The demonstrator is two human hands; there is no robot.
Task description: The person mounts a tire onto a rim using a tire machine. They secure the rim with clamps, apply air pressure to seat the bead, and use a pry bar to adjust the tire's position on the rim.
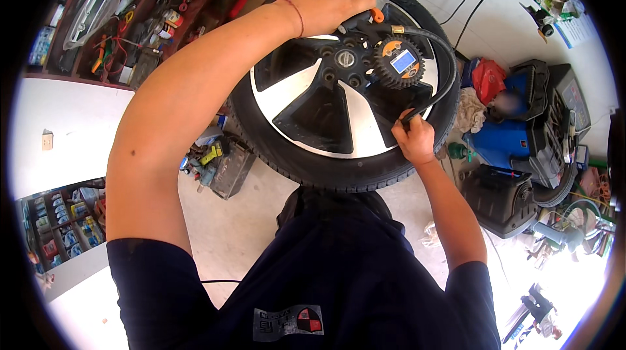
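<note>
A tyre on a black and silver alloy wheel fills the upper middle, above my legs. My left hand is closed over the handle of a tyre inflator, whose orange lever shows beside my fingers. Its round gauge, with a blue screen and black rubber guard, is over the wheel's spokes. A black hose loops from the inflator down to my right hand, which grips its end at the rim's lower right. The valve under my fingers is hidden.
Red-brown shelves of tools stand upper left, above a white panel and parts trays. A box of tools sits left of the tyre. Blue and black cases crowd the right. A small, distant person appears lower right.
</note>
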